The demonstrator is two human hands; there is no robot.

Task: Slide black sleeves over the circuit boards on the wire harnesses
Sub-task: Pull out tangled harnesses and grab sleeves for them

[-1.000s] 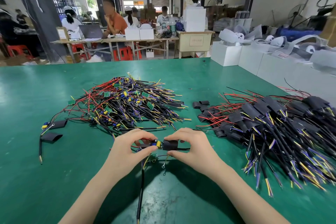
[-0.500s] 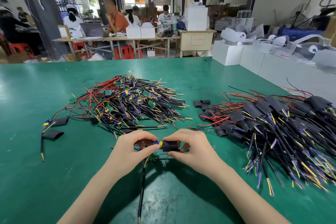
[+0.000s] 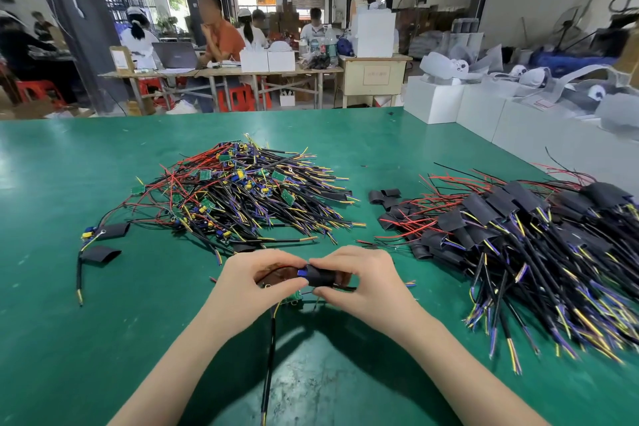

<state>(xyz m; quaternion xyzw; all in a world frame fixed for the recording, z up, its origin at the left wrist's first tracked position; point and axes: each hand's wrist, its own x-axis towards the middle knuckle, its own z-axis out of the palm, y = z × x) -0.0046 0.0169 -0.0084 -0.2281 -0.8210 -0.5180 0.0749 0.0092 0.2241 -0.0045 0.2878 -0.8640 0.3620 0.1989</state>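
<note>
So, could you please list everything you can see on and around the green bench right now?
Green work table: one, foreground.
Pile of bare wire harnesses with green circuit boards: one, red, black, yellow and purple wires, table centre-left.
Pile of harnesses with black sleeves fitted: one, table right.
Loose black sleeves: a few, between the piles.
Flat black sleeve: one, table left.
Black sleeve in hand: one, blue part showing at its left end.
White boxes: several, far right.
Seated workers: several, background tables.
Left hand: grips the harness.
Right hand: pinches the sleeve.
</note>
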